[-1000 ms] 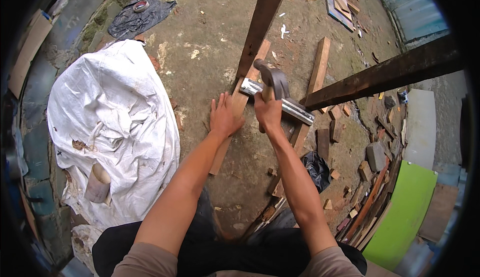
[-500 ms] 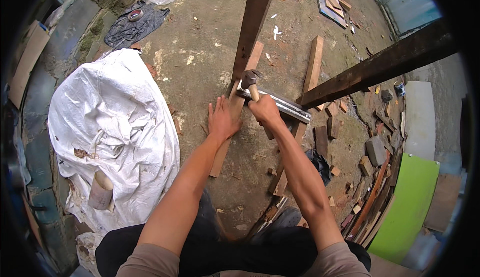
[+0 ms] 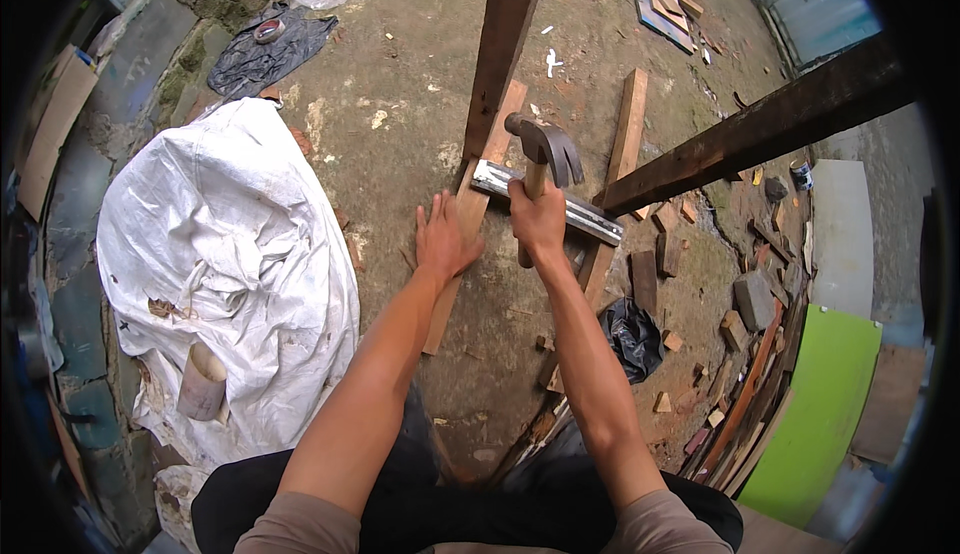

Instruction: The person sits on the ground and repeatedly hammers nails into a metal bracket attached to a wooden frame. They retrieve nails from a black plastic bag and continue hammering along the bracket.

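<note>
Hammering seems step in hand: right hand [image 3: 540, 222] clenches handle of hammer [image 3: 547, 146], head above silvery crosspiece [image 3: 592, 220]; left hand [image 3: 445, 244], fingers outspread, rests on plank [image 3: 470, 207]. Next stroke calls for steady plank, fingers clear.

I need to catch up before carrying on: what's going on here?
A person's right hand grips a claw hammer by its wooden handle, head uppermost. The left hand rests, fingers spread, across a light wooden plank. A whitish-grey bar spans from that plank toward a second wooden plank on the right, with a dark timber rising near the bar's left end.
</note>
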### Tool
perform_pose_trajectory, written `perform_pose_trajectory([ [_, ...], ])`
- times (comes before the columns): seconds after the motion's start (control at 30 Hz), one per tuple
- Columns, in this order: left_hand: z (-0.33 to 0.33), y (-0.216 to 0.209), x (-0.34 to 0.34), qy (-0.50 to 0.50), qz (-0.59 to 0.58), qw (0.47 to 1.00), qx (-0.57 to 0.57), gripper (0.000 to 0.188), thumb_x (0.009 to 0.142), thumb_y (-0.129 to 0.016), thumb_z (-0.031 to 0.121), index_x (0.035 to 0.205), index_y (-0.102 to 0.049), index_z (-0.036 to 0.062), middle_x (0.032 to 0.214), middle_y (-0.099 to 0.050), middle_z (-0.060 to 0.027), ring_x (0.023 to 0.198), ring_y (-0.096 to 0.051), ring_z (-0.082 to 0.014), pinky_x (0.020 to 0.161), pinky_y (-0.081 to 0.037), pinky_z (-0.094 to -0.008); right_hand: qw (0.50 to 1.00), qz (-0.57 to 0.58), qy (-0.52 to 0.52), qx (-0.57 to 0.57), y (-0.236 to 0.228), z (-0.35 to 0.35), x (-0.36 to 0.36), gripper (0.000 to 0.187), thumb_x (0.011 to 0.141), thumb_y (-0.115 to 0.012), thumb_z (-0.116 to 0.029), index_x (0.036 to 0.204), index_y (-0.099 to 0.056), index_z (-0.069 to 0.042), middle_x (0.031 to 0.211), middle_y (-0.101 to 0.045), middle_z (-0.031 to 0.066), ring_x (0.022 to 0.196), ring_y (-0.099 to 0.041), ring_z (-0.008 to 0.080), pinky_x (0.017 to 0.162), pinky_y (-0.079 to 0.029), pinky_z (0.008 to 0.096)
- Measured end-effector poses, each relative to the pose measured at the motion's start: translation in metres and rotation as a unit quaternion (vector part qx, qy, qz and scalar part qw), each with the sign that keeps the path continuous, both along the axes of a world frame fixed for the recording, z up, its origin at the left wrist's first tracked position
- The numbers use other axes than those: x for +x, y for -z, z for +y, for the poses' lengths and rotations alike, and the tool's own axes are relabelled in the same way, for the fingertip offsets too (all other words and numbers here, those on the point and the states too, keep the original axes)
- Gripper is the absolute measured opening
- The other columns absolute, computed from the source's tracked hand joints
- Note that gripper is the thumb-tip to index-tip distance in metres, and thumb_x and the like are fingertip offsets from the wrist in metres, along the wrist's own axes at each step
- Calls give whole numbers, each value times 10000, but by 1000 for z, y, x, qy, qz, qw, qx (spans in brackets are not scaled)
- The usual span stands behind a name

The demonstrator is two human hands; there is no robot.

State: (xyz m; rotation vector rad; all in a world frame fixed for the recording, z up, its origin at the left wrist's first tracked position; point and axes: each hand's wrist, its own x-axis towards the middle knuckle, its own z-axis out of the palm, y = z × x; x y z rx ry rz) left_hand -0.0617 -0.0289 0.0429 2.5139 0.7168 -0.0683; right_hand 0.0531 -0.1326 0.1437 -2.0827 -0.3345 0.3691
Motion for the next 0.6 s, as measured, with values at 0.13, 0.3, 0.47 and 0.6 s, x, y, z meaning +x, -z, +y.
perform_pose_trajectory([
  [0.13,-16,-3,9,7,19,1000,-5,1026,783,-747,453,1524,-240,-44,1611,-286,-193,1513,-241,-299,1248,-107,-494,947,187,-62,-254,31,-10,19,234,863,-617,-181,811,-621,47,590,-599,131,443,-585,229,429,-468,400],
  [0.3,1,-5,-2,-13,49,999,-2,1037,788,-744,463,1532,-226,-41,1613,-289,-183,1514,-239,-301,1247,-105,-495,997,-9,-40,-58,-19,-3,1,228,881,-638,-194,841,-635,31,649,-623,175,557,-624,278,541,-482,420],
  [0.47,-16,-3,10,4,37,999,-3,1048,793,-735,485,1535,-218,-46,1611,-291,-183,1515,-237,-299,1246,-102,-500,955,102,-76,-268,40,-12,6,256,811,-647,-169,889,-703,68,868,-713,255,749,-712,387,700,-558,438],
  [0.6,-1,-1,0,1,47,999,7,1060,792,-737,490,1536,-209,-48,1608,-294,-189,1515,-237,-304,1243,-104,-512,981,85,-93,-147,-19,5,0,331,785,-635,-187,965,-704,81,910,-716,267,813,-707,429,733,-558,462],
])
